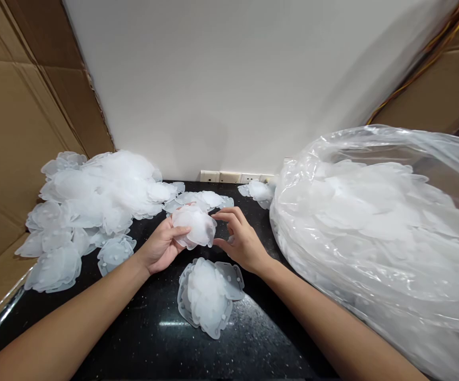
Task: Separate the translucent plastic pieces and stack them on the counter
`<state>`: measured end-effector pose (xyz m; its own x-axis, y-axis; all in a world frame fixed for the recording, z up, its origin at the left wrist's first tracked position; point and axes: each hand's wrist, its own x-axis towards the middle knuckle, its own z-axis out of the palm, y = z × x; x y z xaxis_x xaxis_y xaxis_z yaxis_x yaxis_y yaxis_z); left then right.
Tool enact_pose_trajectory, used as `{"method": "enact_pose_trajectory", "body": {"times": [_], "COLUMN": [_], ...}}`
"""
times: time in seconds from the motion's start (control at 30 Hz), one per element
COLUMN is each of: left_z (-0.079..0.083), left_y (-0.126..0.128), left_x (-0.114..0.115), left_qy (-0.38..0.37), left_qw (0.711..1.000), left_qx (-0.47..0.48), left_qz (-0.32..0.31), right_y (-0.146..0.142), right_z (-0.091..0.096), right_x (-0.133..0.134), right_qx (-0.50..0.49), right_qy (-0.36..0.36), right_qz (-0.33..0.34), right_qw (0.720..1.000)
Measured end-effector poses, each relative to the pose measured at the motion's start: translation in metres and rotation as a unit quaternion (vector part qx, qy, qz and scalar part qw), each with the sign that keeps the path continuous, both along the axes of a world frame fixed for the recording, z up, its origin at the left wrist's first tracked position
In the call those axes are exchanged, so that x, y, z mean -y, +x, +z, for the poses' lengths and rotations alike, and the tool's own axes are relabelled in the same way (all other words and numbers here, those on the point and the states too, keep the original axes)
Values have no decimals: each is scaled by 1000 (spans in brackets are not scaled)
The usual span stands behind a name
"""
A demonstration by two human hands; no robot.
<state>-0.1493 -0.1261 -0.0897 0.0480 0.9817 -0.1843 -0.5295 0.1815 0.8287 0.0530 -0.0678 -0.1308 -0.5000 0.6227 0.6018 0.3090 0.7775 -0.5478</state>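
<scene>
My left hand (pixel 161 247) is closed around a small stack of translucent white plastic discs (pixel 196 226), held just above the black countertop (pixel 150 338). My right hand (pixel 242 239) sits against the stack's right edge, its thumb and fingers curled and pinching at the discs. Just below both hands a loose stack of the same discs (pixel 208 296) lies flat on the counter.
A large heap of discs (pixel 94 196) covers the counter's back left, beside cardboard (pixel 10 148). A big clear plastic bag full of discs (pixel 380 233) fills the right side. A few discs (pixel 259 190) lie by the white wall and its socket strip (pixel 229 176).
</scene>
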Motion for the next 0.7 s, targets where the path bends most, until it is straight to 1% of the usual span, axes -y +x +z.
{"method": "enact_pose_trajectory", "body": {"times": [0.13, 0.27, 0.37, 0.4, 0.47, 0.53, 0.6, 0.7], "left_z": [0, 0, 0, 0, -1, -1, -1, -1], "left_y": [0, 0, 0, 0, 0, 0, -1, -2], "left_x": [0, -1, -1, -1, -1, -2, -3, -4], "left_qy": [2, 3, 4, 6, 8, 1, -19, -39], "left_qw": [1000, 1000, 1000, 1000, 1000, 1000, 998, 997], "left_qx": [-2, -3, -6, -5, 4, 27, 55, 71], "left_qz": [-2, 3, 6, 5, -2, -7, -10, -3], "right_y": [2, 4, 4, 4, 3, 1, 0, -1], "right_z": [3, 4, 6, 7, 8, 9, 9, 8], "right_x": [0, 0, 1, 1, 2, 1, -1, -6], "right_qx": [26, 28, 9, -8, -62, -139, -211, -274], "right_qy": [5, 0, -9, -23, -89, -187, -280, -397], "right_qz": [2, 11, 40, 54, 68, 57, 37, 26], "right_qw": [1000, 1000, 999, 998, 992, 971, 936, 876]}}
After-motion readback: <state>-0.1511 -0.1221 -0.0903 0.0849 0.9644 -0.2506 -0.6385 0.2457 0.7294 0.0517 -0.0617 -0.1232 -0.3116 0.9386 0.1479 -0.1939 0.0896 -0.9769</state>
